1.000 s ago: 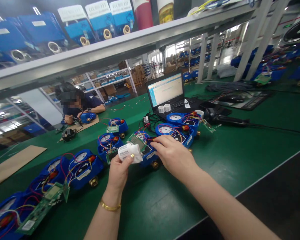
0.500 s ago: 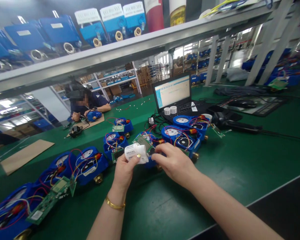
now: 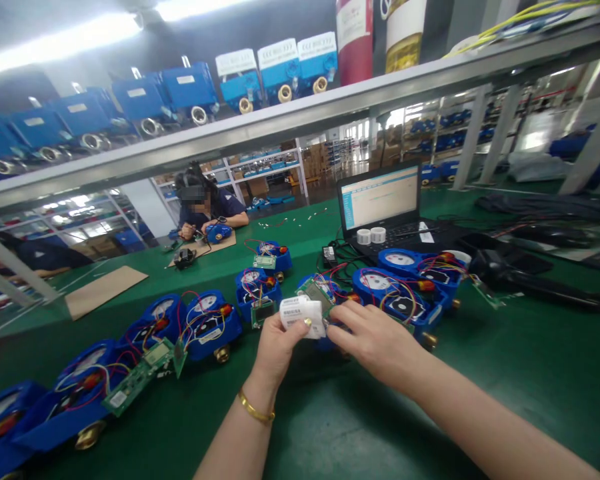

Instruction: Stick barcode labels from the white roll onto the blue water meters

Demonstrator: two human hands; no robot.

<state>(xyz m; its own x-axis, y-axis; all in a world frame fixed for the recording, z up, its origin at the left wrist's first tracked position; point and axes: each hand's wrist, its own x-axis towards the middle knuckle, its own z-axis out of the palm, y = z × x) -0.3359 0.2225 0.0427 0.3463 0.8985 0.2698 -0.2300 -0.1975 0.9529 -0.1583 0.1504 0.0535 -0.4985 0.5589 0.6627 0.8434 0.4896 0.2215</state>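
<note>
My left hand (image 3: pixel 276 348) grips a small white labelled block (image 3: pixel 301 315) between thumb and fingers, held above the green bench. My right hand (image 3: pixel 375 340) reaches in from the right, its fingertips touching the block's right end and the open blue meter (image 3: pixel 321 293) just behind it, whose green circuit board and red and yellow wires are exposed. A gold bangle circles my left wrist.
Several open blue meters (image 3: pixel 207 323) with wires and loose boards line the green bench (image 3: pixel 505 373). An open laptop (image 3: pixel 383 200) stands behind them, two white rolls (image 3: pixel 371 235) on it. A black handheld device (image 3: pixel 505 270) lies right. A seated person (image 3: pixel 205 207) works opposite. A metal shelf (image 3: pixel 280 120) carries blue meters.
The camera has tilted up and left, so the scene sits further right and lower. My right hand has drawn closer to the white block and now touches its end.
</note>
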